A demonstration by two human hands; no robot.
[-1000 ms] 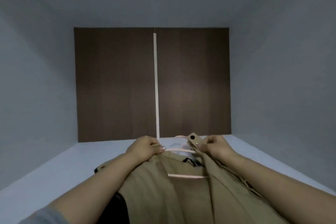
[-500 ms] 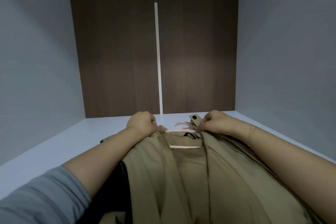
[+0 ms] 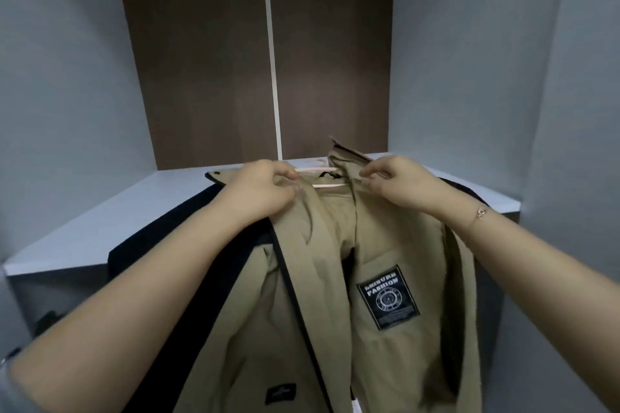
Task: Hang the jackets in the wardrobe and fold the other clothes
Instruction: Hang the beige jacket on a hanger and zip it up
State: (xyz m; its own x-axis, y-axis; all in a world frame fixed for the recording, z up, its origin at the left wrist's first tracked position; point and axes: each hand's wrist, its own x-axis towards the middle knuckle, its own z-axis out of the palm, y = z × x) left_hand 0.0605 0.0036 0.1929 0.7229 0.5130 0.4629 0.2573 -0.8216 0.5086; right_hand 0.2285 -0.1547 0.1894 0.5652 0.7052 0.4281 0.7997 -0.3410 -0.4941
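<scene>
A beige jacket (image 3: 322,278) hangs open in front of me on a pale pink hanger (image 3: 327,185), its lining and a black label facing me. My left hand (image 3: 265,191) grips the jacket's left collar edge by the hanger. My right hand (image 3: 396,183) pinches the right collar edge near the hanger's top. A dark jacket (image 3: 188,245) hangs just behind it on the left, partly hidden by my left arm.
I look into a grey wardrobe compartment. A pale shelf (image 3: 134,221) runs across behind the jackets. The back panel (image 3: 208,70) is dark brown with a white vertical strip (image 3: 271,70). Grey side walls close in left and right.
My view has tilted down, so more of the jacket's lining and its label show. Both hands stay on the collar and have spread it wider apart over the hanger.
</scene>
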